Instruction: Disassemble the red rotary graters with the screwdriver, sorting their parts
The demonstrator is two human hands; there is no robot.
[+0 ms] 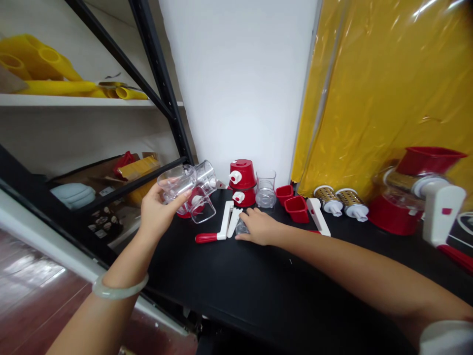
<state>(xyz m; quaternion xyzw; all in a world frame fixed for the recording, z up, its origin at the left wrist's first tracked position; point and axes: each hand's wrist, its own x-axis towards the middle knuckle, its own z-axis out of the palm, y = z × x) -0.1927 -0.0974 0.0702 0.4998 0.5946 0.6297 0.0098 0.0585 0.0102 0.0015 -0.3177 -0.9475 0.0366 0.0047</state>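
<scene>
Parts of hand-cranked graters on a smooth, matt black table. The two hands are well apart. The left hand, raised at the left above the table, is clamped on a clear housing of rigid, glossy plastic, a rounded body with tubular and rectangular openings. A pale, smooth bangle rings the left wrist. The right hand lies low at the middle of the table, thumb and fingers about a small clear piece, partly hidden; whether they grip it firmly cannot be told.

Just left of this piece lie a flat white strip with a toothed end and an angled white crank with a rounded red handle. On the far side, two tapered bases of glossy red plastic are stacked, each with a white knob; a second clear housing stands upright to their right. Farther right are two red hoppers, hollow and square-mouthed, then two perforated metal drums with white plastic ends, lying on their sides. At the far right, an assembled grater bears a small red square on its white crank. Behind it hangs creased, shiny yellow sheeting. On the left shelf, the print on a white label is too small to read.
</scene>
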